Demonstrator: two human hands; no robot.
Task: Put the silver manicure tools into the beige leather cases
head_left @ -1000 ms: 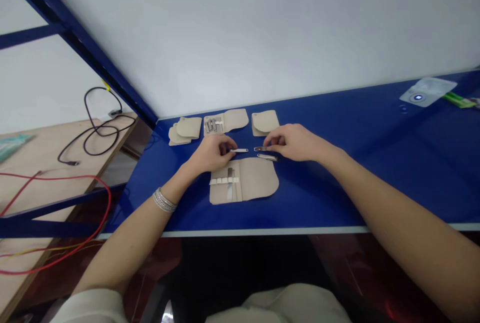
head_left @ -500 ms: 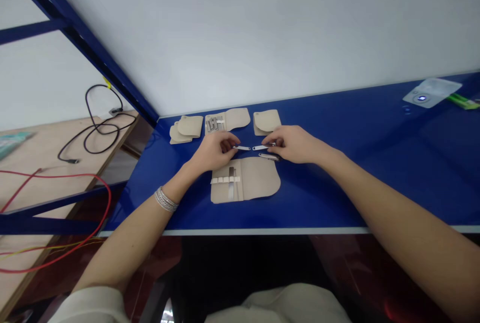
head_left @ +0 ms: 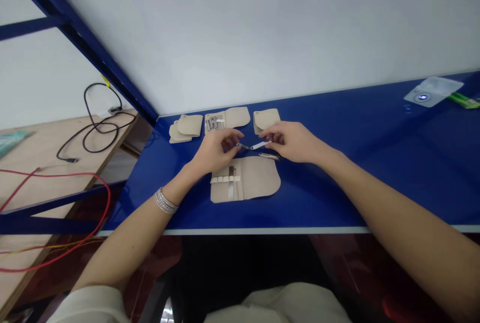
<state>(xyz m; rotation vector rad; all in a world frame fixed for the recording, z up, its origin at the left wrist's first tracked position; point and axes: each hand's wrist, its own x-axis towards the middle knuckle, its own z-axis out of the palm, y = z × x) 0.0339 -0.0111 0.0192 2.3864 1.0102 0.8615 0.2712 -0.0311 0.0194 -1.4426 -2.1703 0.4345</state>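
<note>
Between thumb and fingers, my left hand (head_left: pixel 221 149) pinches a small silver nail clipper (head_left: pixel 245 147). A second silver nail clipper (head_left: pixel 261 145) is pinched in my right hand (head_left: pixel 294 142), its tip close to or touching the first; I cannot tell which. Just below my right hand, another nail clipper (head_left: pixel 269 156) lies on the blue table. An opened beige manicure case (head_left: pixel 261 179) lies nearer me, flat, with a flat metal tool (head_left: pixel 231 183) and a thin tool tucked under its elastic loops. My fingers partly hide the held clippers.
Behind my hands lie an open beige case with several metal tools (head_left: pixel 237 117), a folded case (head_left: pixel 267 119) and stacked folded cases (head_left: pixel 190 126). At far right is a clear plastic packet (head_left: pixel 431 92). A black cable (head_left: pixel 90 133) rests on the wooden table at left.
Both hands have risen slightly. The right clipper has tilted, its outer end up, and the two clippers' tips have come closer together. The cases and the lying clipper have stayed put.
</note>
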